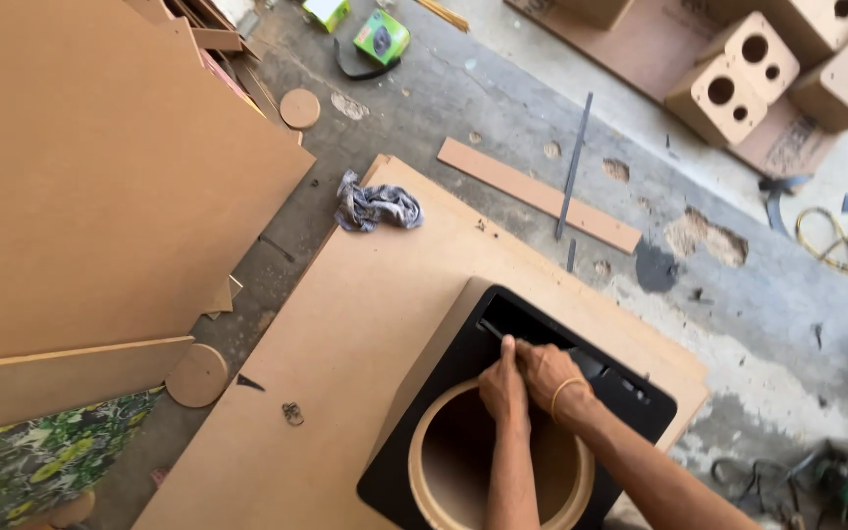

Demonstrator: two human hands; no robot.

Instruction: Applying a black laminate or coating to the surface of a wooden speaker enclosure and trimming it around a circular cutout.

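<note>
Black covering wraps the top face of a fibreboard speaker box (444, 412), which has a large round cut-out and a rectangular slot. The box sits on a fibreboard sheet (345, 324) on the concrete floor. Over the box's slot edge, the left hand (504, 388) and right hand (549, 373) press close together, each grip closed on a thin dark tool (495, 332). A crumpled rag (377, 205) lies beyond the box, a wooden strip (539, 193) farther off.

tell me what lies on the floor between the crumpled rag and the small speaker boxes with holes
In the head view, a long flat wooden strip lies between the rag and the speaker boxes, with a thin dark metal bar laid across it.
</note>
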